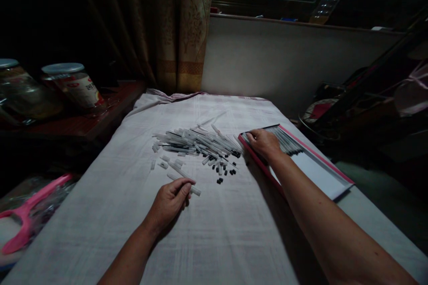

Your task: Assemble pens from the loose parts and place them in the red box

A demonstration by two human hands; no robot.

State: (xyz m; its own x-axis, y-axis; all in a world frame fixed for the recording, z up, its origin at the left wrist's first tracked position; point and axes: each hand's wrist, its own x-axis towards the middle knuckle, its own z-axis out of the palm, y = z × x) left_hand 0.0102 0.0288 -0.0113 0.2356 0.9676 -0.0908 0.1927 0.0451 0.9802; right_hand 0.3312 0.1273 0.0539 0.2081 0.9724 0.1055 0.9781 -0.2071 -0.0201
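Observation:
My left hand (171, 200) rests on the cloth-covered table (214, 231) with its fingers curled round a white pen tube (195, 190). A loose pile of white pen tubes (197, 142) and small black caps (225, 170) lies just beyond it. My right hand (264, 142) reaches over the near corner of a flat red-edged tray (321, 173) that holds a row of assembled pens (287, 140). Its fingers are bent down onto the left end of that row; whether they grip a pen is hidden.
Two lidded jars (72, 82) stand on a dark wooden shelf (100, 116) at the left. A pink plastic object (30, 207) lies at the lower left. A curtain (180, 26) hangs behind the table, and dark clutter sits at the right.

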